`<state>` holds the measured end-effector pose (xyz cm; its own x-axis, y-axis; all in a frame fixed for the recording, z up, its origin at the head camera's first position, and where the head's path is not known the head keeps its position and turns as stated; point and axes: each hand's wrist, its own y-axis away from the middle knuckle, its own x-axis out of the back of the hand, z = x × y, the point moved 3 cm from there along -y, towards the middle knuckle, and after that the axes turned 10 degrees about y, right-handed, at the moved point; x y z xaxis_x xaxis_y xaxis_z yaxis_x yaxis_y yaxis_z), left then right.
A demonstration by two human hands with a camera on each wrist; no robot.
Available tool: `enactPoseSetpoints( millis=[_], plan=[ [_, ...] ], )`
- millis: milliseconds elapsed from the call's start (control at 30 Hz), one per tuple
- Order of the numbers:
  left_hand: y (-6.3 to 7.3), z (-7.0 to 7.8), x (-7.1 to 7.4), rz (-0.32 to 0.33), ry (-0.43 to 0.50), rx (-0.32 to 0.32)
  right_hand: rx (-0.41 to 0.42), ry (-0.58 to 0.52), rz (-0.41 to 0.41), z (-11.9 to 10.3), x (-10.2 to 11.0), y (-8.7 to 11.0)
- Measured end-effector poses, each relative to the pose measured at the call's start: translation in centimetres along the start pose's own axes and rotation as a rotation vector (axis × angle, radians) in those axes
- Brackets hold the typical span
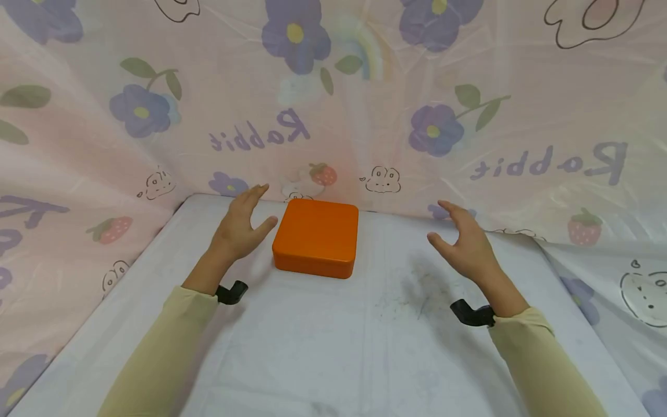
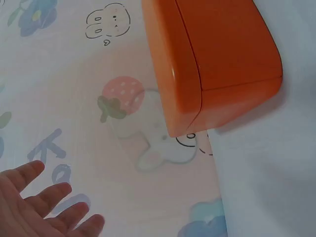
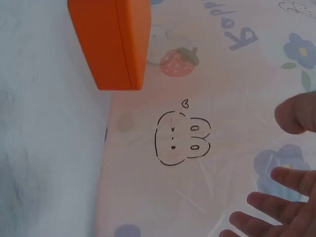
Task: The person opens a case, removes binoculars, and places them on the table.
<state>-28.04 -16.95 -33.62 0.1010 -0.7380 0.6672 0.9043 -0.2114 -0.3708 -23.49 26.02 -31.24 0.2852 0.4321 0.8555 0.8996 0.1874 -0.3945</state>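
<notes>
An orange square box (image 1: 318, 234) with rounded corners lies flat near the back of the white table. In the left wrist view a thin seam runs round the box (image 2: 232, 49) near one face. My left hand (image 1: 241, 229) hovers just left of it, fingers stretched and thumb toward its side, holding nothing. Farther off on the right, my right hand (image 1: 466, 243) is raised above the table with thumb and fingers spread, nothing in it. The right wrist view shows the box (image 3: 106, 44) at the top, apart from the fingers.
A pale pink curtain (image 1: 354, 116) printed with flowers, rabbits and strawberries rises behind and beside the white-covered table (image 1: 312, 336). Dark smudges (image 1: 422, 295) mark the cover near the right hand. Each wrist wears a black camera mount (image 1: 231, 292).
</notes>
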Motion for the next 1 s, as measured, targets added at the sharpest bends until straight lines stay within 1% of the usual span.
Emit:
enactPoseSetpoints(
  millis=[100, 167, 267, 400, 533, 767, 867, 1000],
  plan=[
    [0.0, 0.0, -0.1, -0.013, 0.110, 0.023, -0.028, -0.091, 0.049, 0.0, -0.2, -0.3],
    [0.1, 0.1, -0.2, -0.025, 0.194, 0.046, -0.043, -0.148, 0.065, -0.2, -0.4, -0.4],
    [0.3, 0.2, -0.3, -0.042, 0.297, 0.085, -0.063, -0.225, 0.060, -0.4, -0.7, -0.7],
    [0.3, 0.1, -0.5, -0.062, 0.372, 0.116, -0.090, -0.292, 0.032, -0.8, -1.4, -1.0],
    [0.2, -0.3, -0.9, -0.078, 0.407, 0.136, -0.096, -0.308, 0.013, -1.0, -2.6, -1.3],
    [0.3, -1.0, -1.6, -0.111, 0.348, 0.189, -0.133, -0.305, -0.031, -2.3, -4.8, -2.0],
    [0.4, -1.4, -2.0, -0.137, 0.350, 0.216, -0.142, -0.314, -0.057, -3.1, -5.7, -2.3],
    [0.6, -2.0, -2.4, -0.157, 0.366, 0.274, -0.154, -0.336, -0.112, -4.0, -7.2, -2.5]
  ],
)
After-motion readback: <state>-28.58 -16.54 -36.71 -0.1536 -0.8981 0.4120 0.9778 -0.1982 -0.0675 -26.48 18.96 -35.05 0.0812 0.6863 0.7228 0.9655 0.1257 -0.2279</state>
